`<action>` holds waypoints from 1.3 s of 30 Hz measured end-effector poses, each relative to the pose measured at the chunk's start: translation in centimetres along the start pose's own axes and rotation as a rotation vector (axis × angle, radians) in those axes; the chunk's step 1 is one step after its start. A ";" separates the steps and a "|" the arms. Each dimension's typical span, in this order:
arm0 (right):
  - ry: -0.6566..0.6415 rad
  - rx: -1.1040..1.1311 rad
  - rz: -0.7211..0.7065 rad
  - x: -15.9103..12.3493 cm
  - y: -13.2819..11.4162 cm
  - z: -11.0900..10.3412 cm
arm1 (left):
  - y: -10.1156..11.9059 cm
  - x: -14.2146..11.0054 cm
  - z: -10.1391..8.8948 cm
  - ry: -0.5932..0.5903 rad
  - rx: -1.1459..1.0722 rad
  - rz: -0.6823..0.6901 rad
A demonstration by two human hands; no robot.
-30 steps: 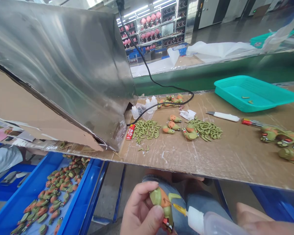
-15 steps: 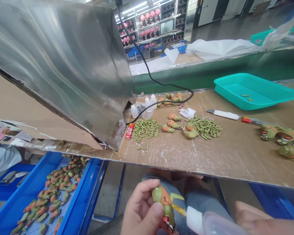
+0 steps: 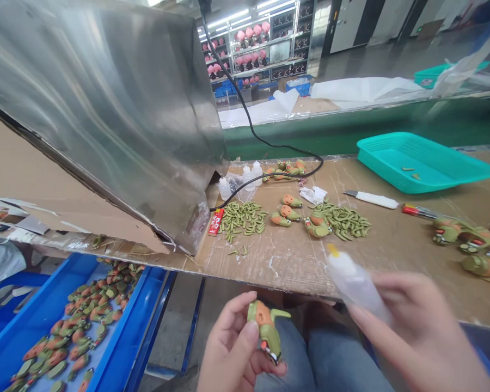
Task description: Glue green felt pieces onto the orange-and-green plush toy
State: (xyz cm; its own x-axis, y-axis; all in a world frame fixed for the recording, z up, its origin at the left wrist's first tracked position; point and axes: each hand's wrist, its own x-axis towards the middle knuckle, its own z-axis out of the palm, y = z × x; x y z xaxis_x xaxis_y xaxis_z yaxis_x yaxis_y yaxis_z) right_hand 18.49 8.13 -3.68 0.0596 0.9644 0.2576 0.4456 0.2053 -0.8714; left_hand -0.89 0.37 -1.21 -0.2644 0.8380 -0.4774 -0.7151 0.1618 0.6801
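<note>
My left hand [image 3: 231, 351] grips a small green and orange toy figure [image 3: 265, 328] low over my lap, below the table edge. My right hand [image 3: 416, 332] holds a clear glue bottle [image 3: 353, 280] with a yellow tip, lifted up and away from the figure, its tip pointing up-left over the table's front edge. On the cardboard-covered table [image 3: 351, 256] lie two piles of small green parts [image 3: 243, 216] [image 3: 343, 219] and several more figures [image 3: 288, 209].
A big sheet-metal hood [image 3: 106, 109] leans over the table's left side, with a black cable [image 3: 269, 147] running behind it. A teal tray [image 3: 420, 160], a white knife [image 3: 373, 200] and finished figures [image 3: 469, 245] lie right. A blue bin [image 3: 65, 326] of figures stands lower left.
My right hand has pulled the glue bottle's tip off the figure and raised it up and to the right. The left hand has kept hold of the figure, turning it slightly.
</note>
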 end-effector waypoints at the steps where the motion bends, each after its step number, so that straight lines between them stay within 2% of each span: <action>1: -0.033 -0.013 -0.016 1.4 0.8 0.7 | 0.0 0.2 -0.2 0.016 -0.002 0.002; 4: -0.029 -0.090 -0.032 4.7 3.0 1.8 | 0.2 0.7 -0.9 0.045 -0.011 0.022; 6: 0.030 -0.141 -0.036 5.2 3.3 1.6 | 0.4 0.9 -1.5 0.063 -0.022 0.035; 8: 0.150 -0.225 -0.057 4.7 2.0 1.3 | 0.7 1.2 -2.0 0.096 -0.032 0.054; 10: 0.180 -0.294 -0.240 3.9 -0.1 1.9 | 0.9 1.5 -2.3 0.138 -0.040 0.085; 11: 0.106 -0.298 -0.434 3.6 -1.2 2.8 | 1.0 1.7 -2.4 0.157 -0.045 0.103; 12: -0.117 -0.223 -0.676 3.6 -2.2 4.1 | 1.1 1.8 -2.4 0.169 -0.050 0.118; 13: -0.306 -0.186 -0.780 3.8 -2.9 5.7 | 1.1 1.9 -2.4 0.173 -0.056 0.126; 14: -0.421 -0.172 -0.822 4.2 -3.3 7.5 | 1.2 1.9 -2.4 0.171 -0.062 0.130; 17: -0.585 -0.170 -0.868 6.3 -2.9 12.7 | 1.4 1.9 -2.7 0.162 -0.076 0.133; 20: -0.643 -0.194 -0.823 7.7 -1.7 15.1 | 1.7 1.8 -3.5 0.192 -0.080 0.165; 23: -0.661 -0.177 -0.758 7.3 -1.5 14.2 | 1.9 1.9 -3.8 0.226 -0.070 0.208; 26: -0.667 -0.103 -0.674 5.4 -3.1 11.1 | 2.0 2.0 -3.3 0.211 -0.075 0.214; 30: -0.689 0.034 -0.520 2.5 -6.1 6.3 | 1.6 1.7 -2.0 0.095 -0.063 0.176; 32: -0.717 0.080 -0.468 1.5 -7.0 4.6 | 1.3 1.3 -1.6 0.018 -0.040 0.171; 35: -0.722 0.073 -0.512 0.7 -7.2 3.3 | 0.7 0.6 -1.3 -0.076 -0.021 0.177; 39: -0.704 0.060 -0.541 0.4 -7.0 2.8 | 0.3 -0.2 -1.1 -0.121 0.013 0.204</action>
State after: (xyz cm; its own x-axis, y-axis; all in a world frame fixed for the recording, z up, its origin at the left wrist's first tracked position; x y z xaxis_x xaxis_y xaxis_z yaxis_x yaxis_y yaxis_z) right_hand 12.93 7.55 1.33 -0.7173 0.6078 0.3406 0.2052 0.6515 -0.7304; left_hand -1.78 -0.30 -1.47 -0.3223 0.9104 -0.2594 -0.6464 -0.0115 0.7629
